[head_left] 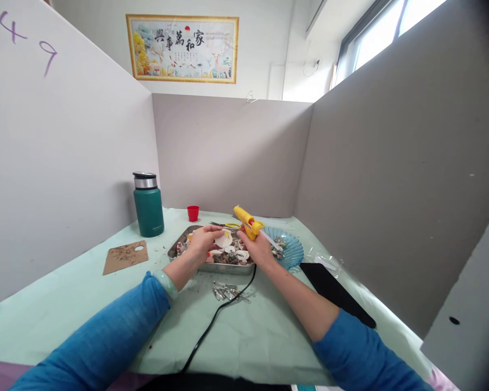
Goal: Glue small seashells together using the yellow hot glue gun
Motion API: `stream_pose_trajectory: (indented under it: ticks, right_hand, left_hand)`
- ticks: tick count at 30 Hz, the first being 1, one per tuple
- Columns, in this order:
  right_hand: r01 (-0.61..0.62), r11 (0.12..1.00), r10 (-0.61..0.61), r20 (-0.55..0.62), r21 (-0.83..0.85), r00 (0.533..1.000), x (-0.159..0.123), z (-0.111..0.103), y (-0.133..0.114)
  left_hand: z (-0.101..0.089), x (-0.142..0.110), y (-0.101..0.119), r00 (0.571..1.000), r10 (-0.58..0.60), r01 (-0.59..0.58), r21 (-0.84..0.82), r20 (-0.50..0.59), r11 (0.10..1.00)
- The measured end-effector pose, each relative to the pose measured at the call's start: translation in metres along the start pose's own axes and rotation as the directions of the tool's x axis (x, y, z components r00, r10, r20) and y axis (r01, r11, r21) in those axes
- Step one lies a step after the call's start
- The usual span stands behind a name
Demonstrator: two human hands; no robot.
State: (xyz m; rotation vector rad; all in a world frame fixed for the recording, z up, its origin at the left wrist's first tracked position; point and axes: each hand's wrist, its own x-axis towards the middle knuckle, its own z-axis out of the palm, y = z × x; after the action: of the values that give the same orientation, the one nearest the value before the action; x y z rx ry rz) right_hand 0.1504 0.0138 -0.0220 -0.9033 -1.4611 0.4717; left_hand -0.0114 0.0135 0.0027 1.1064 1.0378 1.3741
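Observation:
My left hand pinches a pale, rounded shell-like piece with a small yellow patch, above a metal tray. Gripped in my right hand is a yellow hot glue gun. A white glue stick sticks out of the gun's back end, and its nozzle points away to the upper left, apart from the pale piece. Pale shell-like pieces and dark bits fill the tray, partly hidden by my hands. A black cord runs from beside the tray toward me.
Metal clips lie before the tray. A blue plate with small pieces stands right, near a black flat panel and clear plastic. Yellow-handled scissors, a red cup, green bottle and brown card lie beyond and left.

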Motion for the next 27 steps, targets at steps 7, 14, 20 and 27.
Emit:
stream_pose_trajectory:
  ticks: [7,14,20,27]
  right_hand:
    - [-0.157,0.983,0.154,0.032,0.095,0.988,-0.001,0.002,-0.012]
    - [-0.236,0.969,0.235,0.020,0.072,0.972,0.002,-0.004,-0.016]
    - [-0.173,0.985,0.173,-0.009,0.025,0.985,0.002,-0.003,-0.016]
    - [-0.132,0.988,0.134,-0.018,0.085,0.991,0.000,0.001,-0.008]
  left_hand:
    - [0.006,-0.009,0.002,0.994,0.051,-0.056,0.046,0.097,0.997]
    - [0.005,-0.011,0.001,0.974,0.076,-0.095,0.080,0.213,0.992]
    - [0.003,-0.005,-0.005,0.985,0.079,-0.100,0.138,0.150,0.985]
    - [0.004,-0.009,0.000,0.983,0.025,-0.046,0.116,0.181,0.992]
